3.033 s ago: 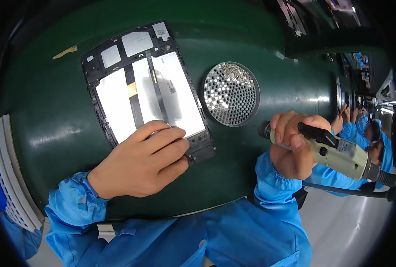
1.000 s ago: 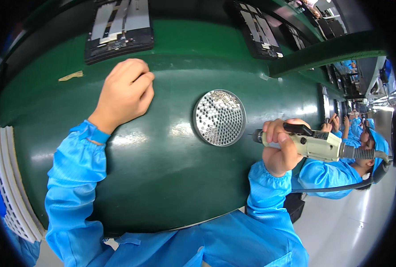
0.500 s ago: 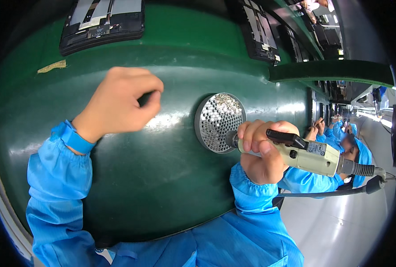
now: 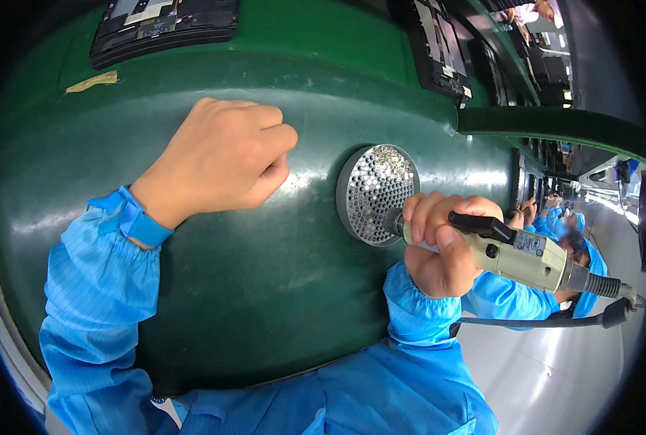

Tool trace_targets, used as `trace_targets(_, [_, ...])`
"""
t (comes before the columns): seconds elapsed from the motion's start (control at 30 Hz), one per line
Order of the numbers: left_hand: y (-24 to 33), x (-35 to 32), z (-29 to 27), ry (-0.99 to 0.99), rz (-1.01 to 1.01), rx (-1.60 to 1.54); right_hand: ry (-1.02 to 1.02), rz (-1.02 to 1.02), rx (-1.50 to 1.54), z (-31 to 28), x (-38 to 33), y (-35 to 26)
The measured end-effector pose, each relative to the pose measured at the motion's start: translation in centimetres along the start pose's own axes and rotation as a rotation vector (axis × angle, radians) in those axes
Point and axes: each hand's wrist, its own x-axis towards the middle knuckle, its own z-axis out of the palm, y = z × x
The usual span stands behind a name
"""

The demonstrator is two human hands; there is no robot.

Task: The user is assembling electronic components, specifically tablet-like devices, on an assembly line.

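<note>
Far to the left of the round grey metal dish with a holed plate (image 4: 346, 194), which serves as our landmark, we see a crumpled tan paper-like strip (image 4: 92, 81) lying on the dark green tabletop (image 4: 265, 290). A flat black rectangular device with exposed inner parts (image 4: 185, 27) lies beyond the dish, well to its left. Our left hand (image 4: 225, 156) is left of the dish and apart from it, curled into a loose fist; we cannot tell whether anything sits inside. The dish itself carries small shiny metal pieces (image 4: 393, 161), heaped toward its far side. At its near right edge, our right hand (image 4: 450, 250) is closed around a pale cream powered screwdriver with a black lever (image 4: 526, 264); its dark nose overlaps the dish's rim, though contact is unclear. A second flat black device (image 4: 441, 51) lies beyond the dish, slightly right, and a co-worker's blue sleeve (image 4: 508, 299) shows to the dish's right.
</note>
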Motion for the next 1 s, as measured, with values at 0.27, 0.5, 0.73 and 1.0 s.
trace_targets(0.27, [1.9,0.5,-1.2,-0.104,-0.159,0.015,0.017,-0.012,-0.018,0.3,-0.1,-0.9])
trace_targets(0.5, [6.3,3.5,1.0,-0.228,-0.069,-0.092,0.128,-0.171,0.043,-1.1,-0.1,-4.9])
trace_targets(0.73, [7.2,5.1,3.9,-0.367,0.066,-0.146,0.305,-0.151,-0.054,-4.6,-1.1,-3.9])
trace_targets(1.0, [10.9,4.4,3.2,-0.424,-0.102,-0.073,0.392,-0.132,-0.127,-7.6,-1.6,-4.0])
